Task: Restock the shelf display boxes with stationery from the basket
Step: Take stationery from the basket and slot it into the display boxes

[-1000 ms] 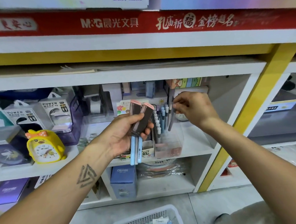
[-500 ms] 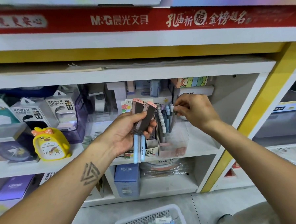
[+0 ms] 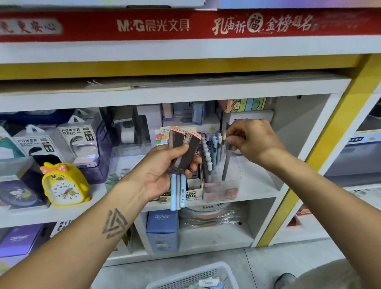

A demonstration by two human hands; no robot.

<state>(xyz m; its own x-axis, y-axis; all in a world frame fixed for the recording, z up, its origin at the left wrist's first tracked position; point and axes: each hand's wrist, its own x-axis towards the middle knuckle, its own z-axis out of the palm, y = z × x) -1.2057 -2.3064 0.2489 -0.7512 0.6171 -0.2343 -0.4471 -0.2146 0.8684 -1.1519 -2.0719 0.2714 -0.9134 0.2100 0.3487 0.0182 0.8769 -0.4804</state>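
Observation:
My left hand (image 3: pixel 164 167) is shut on a bunch of stationery (image 3: pixel 181 153): dark flat packs with pink caps and two light blue pens hanging below. My right hand (image 3: pixel 251 141) pinches the top of a grey pen (image 3: pixel 227 162) that stands tilted inside a clear display box (image 3: pixel 225 186) on the middle shelf, among several pastel pens (image 3: pixel 209 147). The white basket (image 3: pixel 192 279) sits on the floor at the bottom, holding small erasers and packets.
A printed cardboard display box (image 3: pixel 194 192) stands left of the clear one. A yellow duck clock (image 3: pixel 63 184) and power bank boxes (image 3: pixel 76 139) fill the shelf's left. A blue CRUHRE box (image 3: pixel 163 229) sits on the lower shelf. A yellow post (image 3: pixel 314 160) bounds the right.
My right hand has lowered the grey pen deeper into the clear box. My left hand keeps the same bunch, almost still; the view has shifted slightly.

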